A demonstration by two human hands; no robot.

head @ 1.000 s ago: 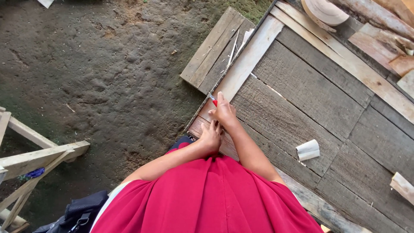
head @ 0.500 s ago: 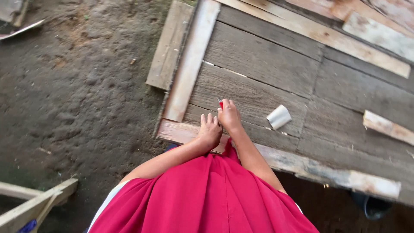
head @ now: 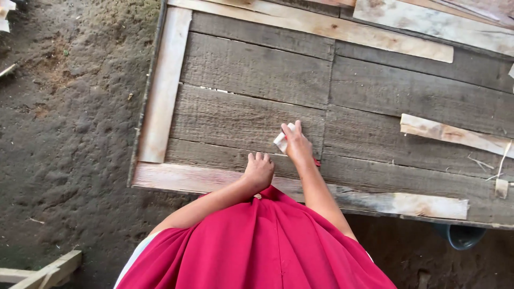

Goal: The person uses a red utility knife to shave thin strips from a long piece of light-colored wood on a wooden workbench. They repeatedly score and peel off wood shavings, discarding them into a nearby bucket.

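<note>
Head view, centre of frame. Right hand lies on a small white block-like object, fingers over it; whether they grip it or only press it I cannot tell. A bit of red shows under the wrist, unclear what. The object pokes out at the hand's upper-left side, long axis slanting toward upper right. Left hand sits lower left of it, near but apart, fingers curled on the grey plank panel, holding nothing visible. Pale batten runs along the panel's left edge.
</note>
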